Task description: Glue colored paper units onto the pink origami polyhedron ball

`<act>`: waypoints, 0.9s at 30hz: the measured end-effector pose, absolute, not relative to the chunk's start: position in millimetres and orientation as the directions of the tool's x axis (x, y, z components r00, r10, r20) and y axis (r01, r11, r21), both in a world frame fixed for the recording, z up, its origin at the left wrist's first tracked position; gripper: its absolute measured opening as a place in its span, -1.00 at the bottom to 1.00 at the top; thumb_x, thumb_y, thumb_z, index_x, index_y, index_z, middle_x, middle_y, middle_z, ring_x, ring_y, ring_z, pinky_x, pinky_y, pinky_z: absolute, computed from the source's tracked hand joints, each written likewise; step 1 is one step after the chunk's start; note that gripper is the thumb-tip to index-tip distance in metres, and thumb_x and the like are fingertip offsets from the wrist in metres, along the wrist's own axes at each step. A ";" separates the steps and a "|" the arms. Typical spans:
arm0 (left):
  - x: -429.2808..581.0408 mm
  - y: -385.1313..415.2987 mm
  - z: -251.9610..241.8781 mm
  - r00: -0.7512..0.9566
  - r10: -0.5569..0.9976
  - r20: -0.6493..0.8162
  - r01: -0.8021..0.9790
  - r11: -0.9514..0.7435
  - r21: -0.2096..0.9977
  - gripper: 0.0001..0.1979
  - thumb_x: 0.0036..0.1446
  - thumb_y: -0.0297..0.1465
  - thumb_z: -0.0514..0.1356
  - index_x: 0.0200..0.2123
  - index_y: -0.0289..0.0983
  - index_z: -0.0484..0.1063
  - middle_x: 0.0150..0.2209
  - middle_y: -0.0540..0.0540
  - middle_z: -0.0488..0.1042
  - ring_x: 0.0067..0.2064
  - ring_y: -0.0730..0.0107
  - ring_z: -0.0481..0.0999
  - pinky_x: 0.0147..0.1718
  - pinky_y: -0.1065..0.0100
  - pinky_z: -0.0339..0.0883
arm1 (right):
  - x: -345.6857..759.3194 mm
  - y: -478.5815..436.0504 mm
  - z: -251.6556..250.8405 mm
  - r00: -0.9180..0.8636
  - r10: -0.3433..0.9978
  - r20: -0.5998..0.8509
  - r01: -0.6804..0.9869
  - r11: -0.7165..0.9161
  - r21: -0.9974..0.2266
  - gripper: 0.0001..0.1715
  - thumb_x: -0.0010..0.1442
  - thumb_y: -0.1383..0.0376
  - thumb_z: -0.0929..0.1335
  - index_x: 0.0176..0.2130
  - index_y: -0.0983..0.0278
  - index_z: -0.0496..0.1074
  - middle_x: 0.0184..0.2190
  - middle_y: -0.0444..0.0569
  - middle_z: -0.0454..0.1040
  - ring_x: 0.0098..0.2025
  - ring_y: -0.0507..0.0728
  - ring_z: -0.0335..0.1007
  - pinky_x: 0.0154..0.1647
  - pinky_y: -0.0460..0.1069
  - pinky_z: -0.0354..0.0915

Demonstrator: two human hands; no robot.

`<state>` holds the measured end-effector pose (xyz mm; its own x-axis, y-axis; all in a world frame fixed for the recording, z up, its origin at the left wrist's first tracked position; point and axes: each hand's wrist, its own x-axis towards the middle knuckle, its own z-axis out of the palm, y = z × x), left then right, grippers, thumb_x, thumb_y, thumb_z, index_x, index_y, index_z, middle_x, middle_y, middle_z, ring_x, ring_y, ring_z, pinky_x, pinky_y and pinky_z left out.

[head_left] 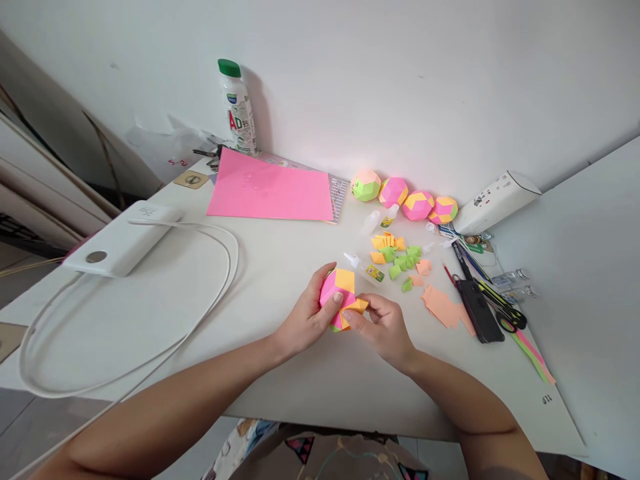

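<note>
My left hand [307,313] is wrapped round a folded paper ball [345,281] of pink, orange and some green faces, its thumb lying across the front. On the ball's right side my right hand [383,327] pinches an orange paper flap [361,305] between thumb and fingers. Whether that flap is joined to the ball I cannot tell. Just behind the ball lies a small glue bottle [367,268] with a white nozzle. Folded orange pieces [387,241], green pieces [400,261] and peach pieces [423,268] are scattered to the right of it.
Several finished paper balls [393,192] line the wall. A pink sheet [273,187] lies at back left near a white bottle [239,110]. At left sits a white power strip [123,243] with a looping cable. Peach strips [443,307], a black phone [480,310] and scissors [510,317] lie right.
</note>
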<state>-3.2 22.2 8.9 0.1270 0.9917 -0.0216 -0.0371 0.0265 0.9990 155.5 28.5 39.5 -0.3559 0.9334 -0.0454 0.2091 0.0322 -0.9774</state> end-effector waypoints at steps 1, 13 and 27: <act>-3.1 22.1 9.0 0.130 0.991 -0.028 -0.031 0.033 0.999 -0.41 0.22 -0.11 0.04 0.22 -0.24 0.00 -0.18 -0.14 0.39 -0.18 0.22 0.43 -0.13 0.14 0.37 | 155.3 28.5 39.7 -0.354 0.935 -0.034 0.212 0.045 -0.976 -0.81 0.09 0.19 0.40 -0.44 0.27 0.43 -0.50 -0.11 0.40 -0.40 0.06 0.31 -0.35 -0.03 0.29; -4.4 22.0 10.9 0.127 0.988 -0.086 -0.011 0.088 0.996 -0.39 0.18 -0.12 0.09 0.22 -0.22 0.05 -0.03 -0.21 0.39 -0.01 0.10 0.40 0.00 0.05 0.30 | 156.6 32.3 44.7 -0.349 0.937 -0.021 0.309 0.094 -0.946 -0.85 0.06 0.23 0.41 -0.44 0.27 0.46 -0.52 -0.11 0.42 -0.44 0.06 0.31 -0.40 -0.04 0.28; -5.2 22.1 15.7 0.228 0.969 -0.091 -0.090 0.114 0.989 -0.50 0.20 -0.13 0.08 0.13 -0.16 0.05 -0.08 -0.13 0.37 -0.16 0.28 0.44 -0.26 0.28 0.41 | 155.1 34.2 44.8 -0.431 0.899 -0.079 0.313 0.067 -0.947 -0.80 0.09 0.22 0.39 -0.48 0.28 0.42 -0.52 -0.13 0.41 -0.44 0.04 0.31 -0.40 -0.05 0.26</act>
<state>-5.2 22.1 15.7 0.2278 0.9695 -0.0909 -0.0898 0.1139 0.9894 155.1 34.2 44.8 -0.4313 0.8987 -0.0793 0.3128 0.0665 -0.9475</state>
